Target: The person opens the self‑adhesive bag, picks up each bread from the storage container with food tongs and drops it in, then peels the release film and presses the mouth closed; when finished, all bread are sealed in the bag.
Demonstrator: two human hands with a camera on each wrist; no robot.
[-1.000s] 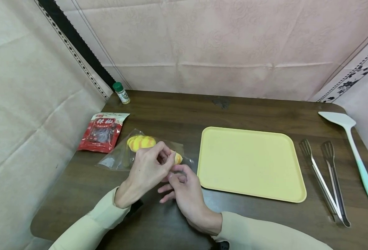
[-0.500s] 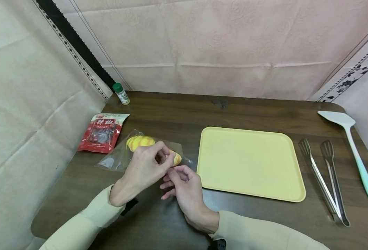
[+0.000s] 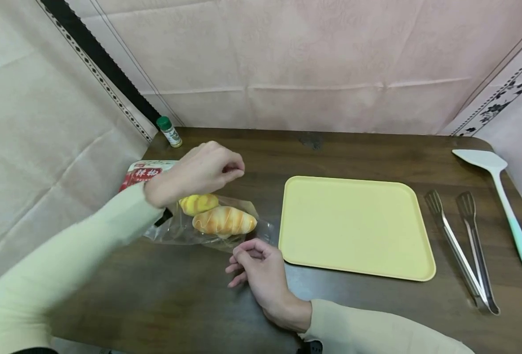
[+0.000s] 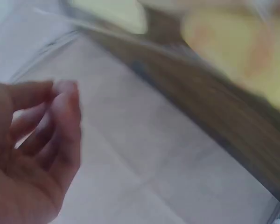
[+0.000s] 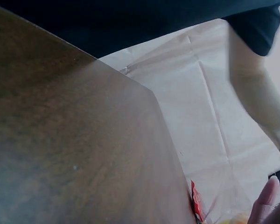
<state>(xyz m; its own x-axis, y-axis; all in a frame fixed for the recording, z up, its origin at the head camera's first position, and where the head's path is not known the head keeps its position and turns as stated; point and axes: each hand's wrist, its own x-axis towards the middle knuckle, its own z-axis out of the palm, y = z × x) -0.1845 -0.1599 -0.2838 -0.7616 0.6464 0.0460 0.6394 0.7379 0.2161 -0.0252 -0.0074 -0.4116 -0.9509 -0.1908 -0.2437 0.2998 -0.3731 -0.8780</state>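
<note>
A clear plastic bag (image 3: pixel 181 231) lies on the table with two bread rolls inside. The nearer roll (image 3: pixel 224 220) is golden with pale stripes; the one behind it (image 3: pixel 199 204) is yellow. My left hand (image 3: pixel 203 169) is raised above and behind the rolls, fingers curled and thumb tip against fingertip. Nothing shows between those tips in the left wrist view, where the hand (image 4: pixel 42 140) is at the left edge. At the bag's lower right corner, my right hand (image 3: pixel 262 270) pinches the plastic between thumb and index finger. Only a finger (image 5: pixel 266 203) shows in the right wrist view.
A pale yellow tray (image 3: pixel 358 228) lies right of the bag. Beyond it are metal tongs (image 3: pixel 457 250) and a white and mint spatula (image 3: pixel 510 216). A red packet (image 3: pixel 138 174), partly behind my left arm, and a green-capped bottle (image 3: pixel 169 132) stand at the left.
My left hand has lifted away from the bag's edge, up and back, uncovering the nearer roll. My right hand stays by the bag's corner. The left sleeve now covers part of the red packet.
</note>
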